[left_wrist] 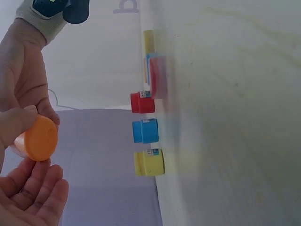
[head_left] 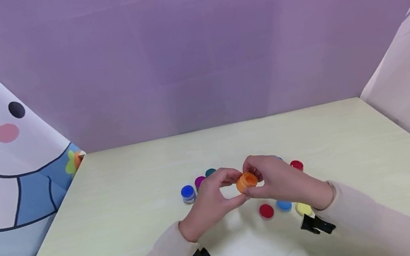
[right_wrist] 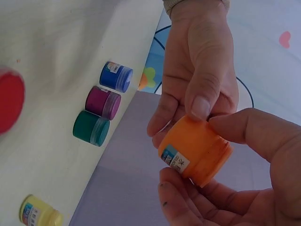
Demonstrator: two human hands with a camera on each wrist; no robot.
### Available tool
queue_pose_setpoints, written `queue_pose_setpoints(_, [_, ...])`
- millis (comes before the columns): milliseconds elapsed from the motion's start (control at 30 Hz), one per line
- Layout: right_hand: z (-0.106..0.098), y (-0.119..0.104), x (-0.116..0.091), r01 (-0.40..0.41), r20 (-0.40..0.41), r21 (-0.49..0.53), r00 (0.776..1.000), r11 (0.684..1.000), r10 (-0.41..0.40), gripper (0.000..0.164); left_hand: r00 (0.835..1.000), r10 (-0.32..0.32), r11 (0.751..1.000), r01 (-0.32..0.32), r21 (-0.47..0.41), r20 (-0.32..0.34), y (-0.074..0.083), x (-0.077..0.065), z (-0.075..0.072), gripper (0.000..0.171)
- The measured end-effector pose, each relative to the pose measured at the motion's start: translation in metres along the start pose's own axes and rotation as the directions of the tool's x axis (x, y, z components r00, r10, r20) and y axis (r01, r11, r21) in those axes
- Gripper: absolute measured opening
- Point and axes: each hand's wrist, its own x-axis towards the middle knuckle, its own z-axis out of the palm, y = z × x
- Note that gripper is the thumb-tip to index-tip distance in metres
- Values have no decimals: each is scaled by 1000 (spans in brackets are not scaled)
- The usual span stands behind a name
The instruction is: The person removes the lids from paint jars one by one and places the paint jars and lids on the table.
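Note:
Both hands hold a small orange paint jar [head_left: 246, 181] up over the table. In the head view its uncovered mouth tilts toward the right hand, with orange inside. My left hand [head_left: 211, 198] pinches it between thumb and fingertips, and my right hand [head_left: 276, 179] grips it from the other side. A label shows on the jar's side in the right wrist view, where the left thumb [right_wrist: 201, 106] presses on the orange wall. The left wrist view shows the jar's smooth round base [left_wrist: 42, 139].
On the table's left stand blue [head_left: 188, 193], purple [head_left: 200, 182] and green [head_left: 210, 172] jars. Red [left_wrist: 142, 102], light blue [left_wrist: 146, 131] and yellow [left_wrist: 149, 162] jars stand in a row. Red [head_left: 266, 211], light blue [head_left: 284, 205] and yellow [head_left: 303, 208] discs lie nearer the front.

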Motion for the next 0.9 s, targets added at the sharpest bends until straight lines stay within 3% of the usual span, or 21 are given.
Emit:
queue_pose_setpoints(200, [-10, 2, 12, 26, 41, -40, 999, 999, -25, 27, 1000, 4, 997, -3, 74, -19, 1, 3, -11, 45])
queue_pose_setpoints(400, [-21, 7, 26, -5, 99, -118, 995, 993, 17, 25, 1000, -5, 987, 6, 160, -10, 2, 3, -23, 46])
queue_pose_setpoints(600, [-17, 19, 42, -21, 150, -140, 988, 990, 43, 25, 998, -47, 945, 31, 325, 40, -3, 0, -39, 50])
queue_pose_setpoints(800, [-10, 28, 59, -69, 184, -173, 978, 983, 101, 26, 990, -105, 921, 60, 384, 97, -7, -3, -54, 49])
queue_pose_setpoints(900, [-6, 35, 68, -93, 208, -204, 969, 975, 136, 27, 987, -109, 896, 46, 441, 117, -11, -5, -61, 45])
